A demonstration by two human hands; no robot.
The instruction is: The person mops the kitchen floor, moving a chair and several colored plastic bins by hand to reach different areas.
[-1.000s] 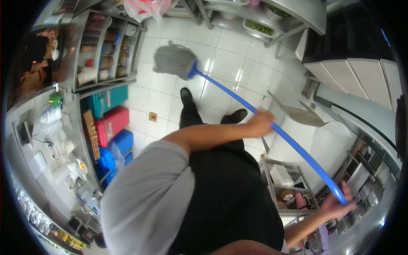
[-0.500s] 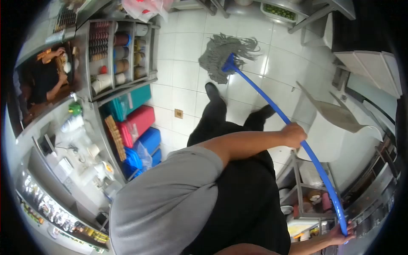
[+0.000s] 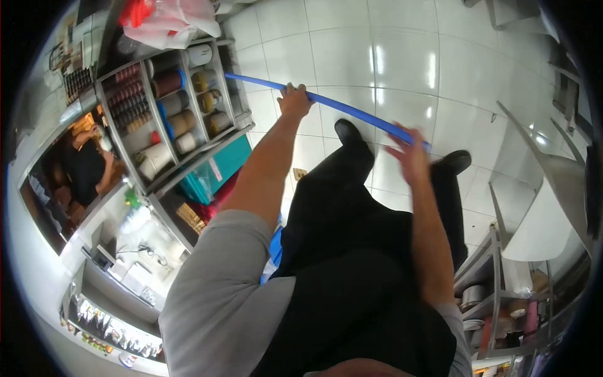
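Note:
The blue handle of a mop [image 3: 352,112] crosses the floor from the shelf rack toward my right foot. My left hand [image 3: 295,102] is closed around the handle near its middle. Close to the handle's near end, my right hand [image 3: 411,156] is blurred by motion, with its fingers spread; the handle passes behind it. Whether it touches the handle is hard to make out. The mop's head is out of sight, behind or under the rack at the left.
A metal rack [image 3: 182,169] with jars and rolls stands left, teal bin [image 3: 226,164] beneath. A plastic bag [image 3: 173,22] sits above it. White tiles [image 3: 342,56] cover the floor. At right are a white panel [image 3: 534,232] and low shelves [image 3: 496,301]. Another person [image 3: 88,163] works beyond the opening.
The mop has swung left, its head passing from the open floor out of sight by the rack. Both hands moved left; my right hand came up from the lower right and its fingers spread.

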